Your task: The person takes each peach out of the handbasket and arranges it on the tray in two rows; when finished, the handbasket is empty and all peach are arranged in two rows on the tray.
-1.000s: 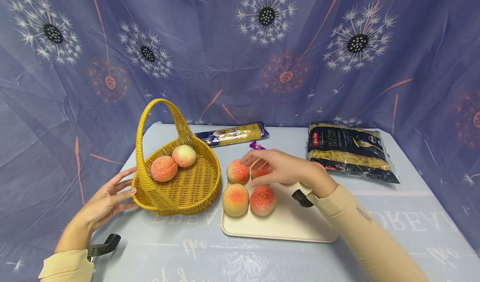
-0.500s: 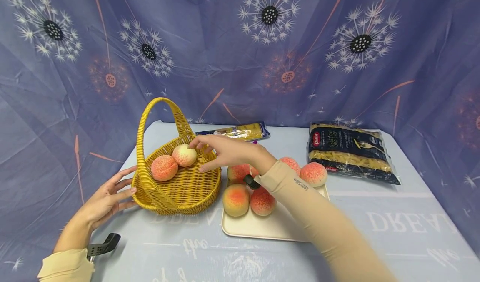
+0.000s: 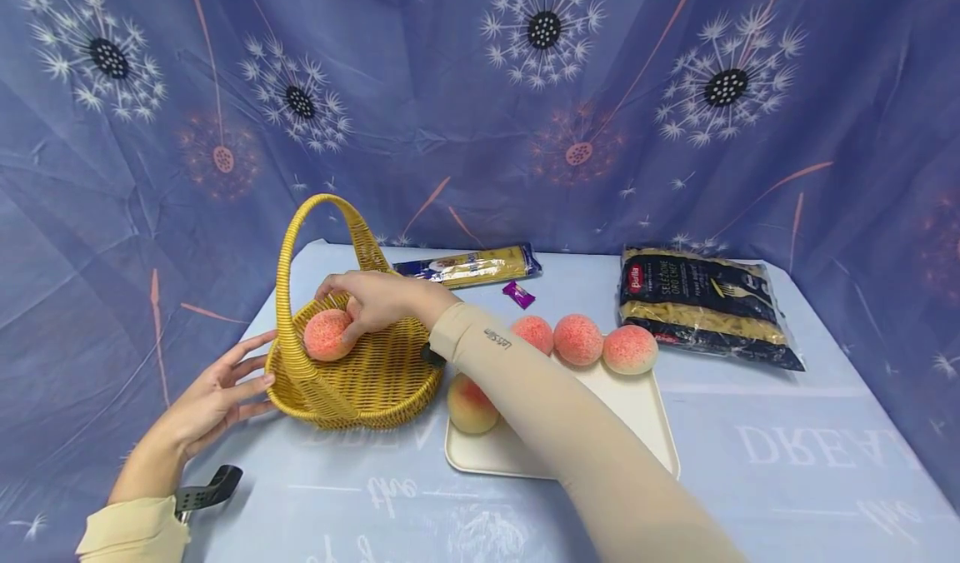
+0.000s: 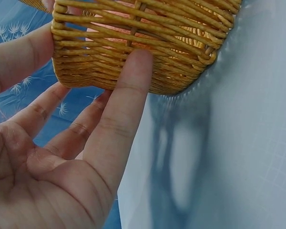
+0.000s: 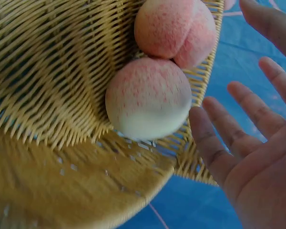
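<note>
A yellow wicker basket [image 3: 382, 384] with a tall arched handle stands on the left of the table. My left hand [image 3: 210, 401] touches its outer left side with extended fingers; in the left wrist view a fingertip [image 4: 139, 64] lies against the weave. Inside the basket sit a pink-red peach [image 3: 327, 335] and a paler peach [image 5: 148, 102], touching each other. My right hand [image 3: 378, 301] reaches over them and hides most of the paler one in the head view. In the right wrist view its fingers [image 5: 224, 126] are spread beside the peaches, gripping neither.
Several more peaches [image 3: 577, 341] lie on a cream tray [image 3: 645, 413], partly hidden by the right sleeve [image 3: 570, 430]. Behind are a long pasta packet [image 3: 480, 266] and a purple-wrapped candy [image 3: 518, 294]. A large penne bag [image 3: 705, 306] lies at right.
My right hand has moved left from above the tray to the peaches in the basket, its fingers empty. The left hand and the basket have stayed in place.
</note>
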`<move>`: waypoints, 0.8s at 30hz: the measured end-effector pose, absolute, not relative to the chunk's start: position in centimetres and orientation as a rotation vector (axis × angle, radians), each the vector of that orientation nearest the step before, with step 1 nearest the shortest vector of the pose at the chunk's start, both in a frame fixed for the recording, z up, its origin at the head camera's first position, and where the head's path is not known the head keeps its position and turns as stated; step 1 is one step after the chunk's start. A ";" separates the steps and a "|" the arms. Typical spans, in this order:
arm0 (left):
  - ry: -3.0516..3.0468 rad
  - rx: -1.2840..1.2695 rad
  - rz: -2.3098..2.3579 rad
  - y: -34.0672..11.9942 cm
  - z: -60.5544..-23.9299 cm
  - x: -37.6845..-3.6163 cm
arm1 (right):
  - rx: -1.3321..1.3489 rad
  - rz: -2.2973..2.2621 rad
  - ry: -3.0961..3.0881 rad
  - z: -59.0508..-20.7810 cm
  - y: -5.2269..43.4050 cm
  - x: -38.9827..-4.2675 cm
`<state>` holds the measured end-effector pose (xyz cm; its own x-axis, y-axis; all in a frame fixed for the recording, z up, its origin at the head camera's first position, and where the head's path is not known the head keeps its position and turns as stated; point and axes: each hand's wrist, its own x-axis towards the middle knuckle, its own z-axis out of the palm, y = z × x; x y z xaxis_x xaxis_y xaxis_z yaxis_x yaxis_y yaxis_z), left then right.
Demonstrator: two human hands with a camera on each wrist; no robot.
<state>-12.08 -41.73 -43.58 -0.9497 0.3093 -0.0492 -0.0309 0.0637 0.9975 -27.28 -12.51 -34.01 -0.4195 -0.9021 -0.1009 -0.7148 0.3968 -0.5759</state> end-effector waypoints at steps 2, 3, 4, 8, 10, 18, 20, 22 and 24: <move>2.094 0.280 1.969 -41.7 -43.6 -12.1 | -1.386 -0.600 2.268 -34.3 -13.4 -27.4; 2.093 0.280 1.968 -41.7 -43.6 -12.2 | -1.380 -0.581 2.270 -34.5 -13.8 -27.4; 2.091 0.281 1.970 -41.7 -43.6 -12.2 | -1.372 -0.559 2.274 -34.6 -14.1 -27.5; 2.085 0.290 1.972 -41.7 -43.6 -12.2 | -1.335 -0.499 2.314 -35.2 -15.0 -27.6; 2.082 0.293 1.974 -41.7 -43.6 -12.1 | -1.322 -0.473 2.335 -35.3 -15.1 -27.5; 2.091 0.290 1.970 -41.7 -43.5 -12.1 | -1.339 -0.402 2.393 -36.1 -15.3 -27.4; 2.091 0.292 1.970 -41.7 -43.4 -12.1 | -1.351 -0.379 2.404 -36.3 -15.3 -27.4; 2.089 0.296 1.970 -41.7 -43.4 -12.1 | -1.353 -0.357 2.418 -36.5 -15.4 -27.3; 2.084 0.300 1.971 -41.7 -43.4 -12.1 | -1.329 -0.355 2.435 -36.6 -15.4 -27.2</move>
<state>-12.12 -41.67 -43.43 -0.9457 0.3221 -0.0441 -0.0260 0.0602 0.9978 -27.22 -15.44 -36.57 -0.5026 -0.8462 -0.1771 -0.7604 0.5302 -0.3750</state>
